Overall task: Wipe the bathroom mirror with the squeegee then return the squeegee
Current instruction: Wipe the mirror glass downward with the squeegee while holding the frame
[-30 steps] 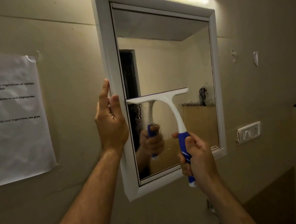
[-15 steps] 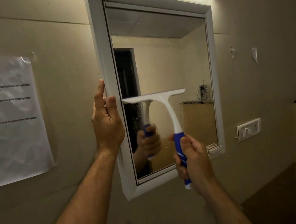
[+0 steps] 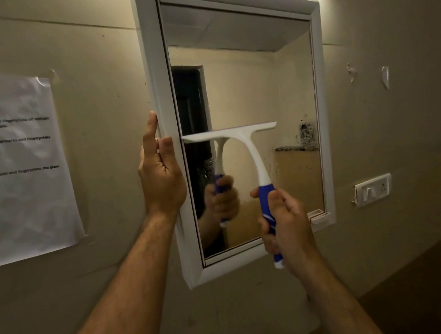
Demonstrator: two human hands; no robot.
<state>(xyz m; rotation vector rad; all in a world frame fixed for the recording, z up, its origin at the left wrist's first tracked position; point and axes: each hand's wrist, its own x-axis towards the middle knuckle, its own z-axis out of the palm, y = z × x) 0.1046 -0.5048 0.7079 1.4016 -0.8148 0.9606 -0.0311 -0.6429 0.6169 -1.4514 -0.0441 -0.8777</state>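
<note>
Right hand point(image 3: 285, 222) fingers clenched round squeegee point(image 3: 242, 147) handle — left hand point(image 3: 161, 174) fingers extended, steadying mirror point(image 3: 245, 85) frame.

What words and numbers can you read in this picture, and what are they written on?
"ID: 3078": top line of the paper sheet taped to the wall, its start cut off by the picture edge.
"Wiping": bold second line; the word before it is cut off.
Smaller lines below: too blurred to read for sure.
Squeegee, mirror frame, wall switch: no writing visible.

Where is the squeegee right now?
In the head view, the squeegee is in the right hand, its blade against the mirror glass, mid-height, beside the left hand.
</note>
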